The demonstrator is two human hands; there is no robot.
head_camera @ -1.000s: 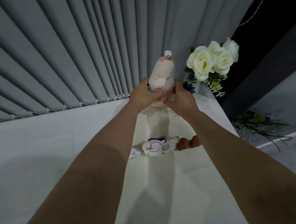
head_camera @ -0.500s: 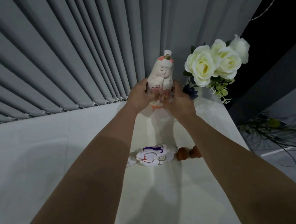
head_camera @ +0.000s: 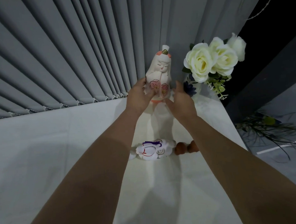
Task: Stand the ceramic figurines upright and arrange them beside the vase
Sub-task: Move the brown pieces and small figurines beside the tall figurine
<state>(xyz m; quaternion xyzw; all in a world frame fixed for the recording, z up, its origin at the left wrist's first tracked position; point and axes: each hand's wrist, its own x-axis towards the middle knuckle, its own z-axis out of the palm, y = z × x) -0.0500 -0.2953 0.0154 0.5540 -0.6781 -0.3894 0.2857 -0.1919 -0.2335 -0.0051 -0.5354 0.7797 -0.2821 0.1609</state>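
A white ceramic figurine with pink blossoms stands upright at the table's far edge, just left of the vase, which holds white roses. My left hand wraps its lower left side. My right hand hovers beside its right side, fingers spread and a little off it. A second figurine, white with purple and red marks and brown feet, lies on its side between my forearms, nearer to me.
A white cloth covers the table. Grey vertical blinds hang behind it. The table's right edge drops off beside the vase, with dark foliage on the floor below.
The pink-blossom figurine has turned so that its face points toward me. My right hand has come off it and opened; my left hand still holds it.
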